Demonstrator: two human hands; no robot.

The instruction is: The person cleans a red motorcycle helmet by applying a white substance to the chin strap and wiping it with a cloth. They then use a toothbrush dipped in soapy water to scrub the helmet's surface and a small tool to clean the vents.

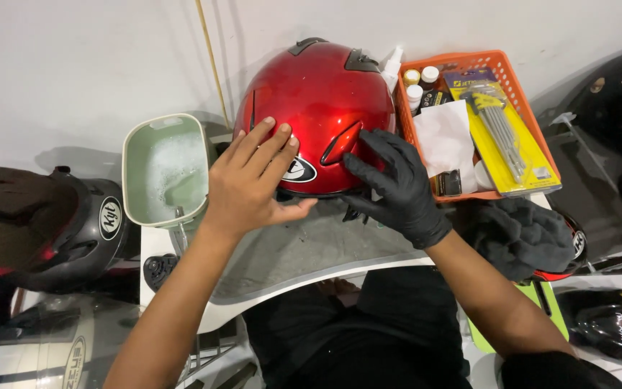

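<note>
A grey helmet [80, 227] sits at the far left, beside a pale green tub [165, 169] of soapy water. The bare left hand [250, 184] lies open, fingers spread flat on the red helmet [314, 108], which stands on the counter [304, 252]. The black-gloved right hand [397, 187] presses open against its lower edge. An orange basket [527, 108] of tools stands to the right.

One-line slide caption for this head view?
Bare left hand and black-gloved right hand rest on a red helmet between a soapy green tub and an orange basket.
</note>
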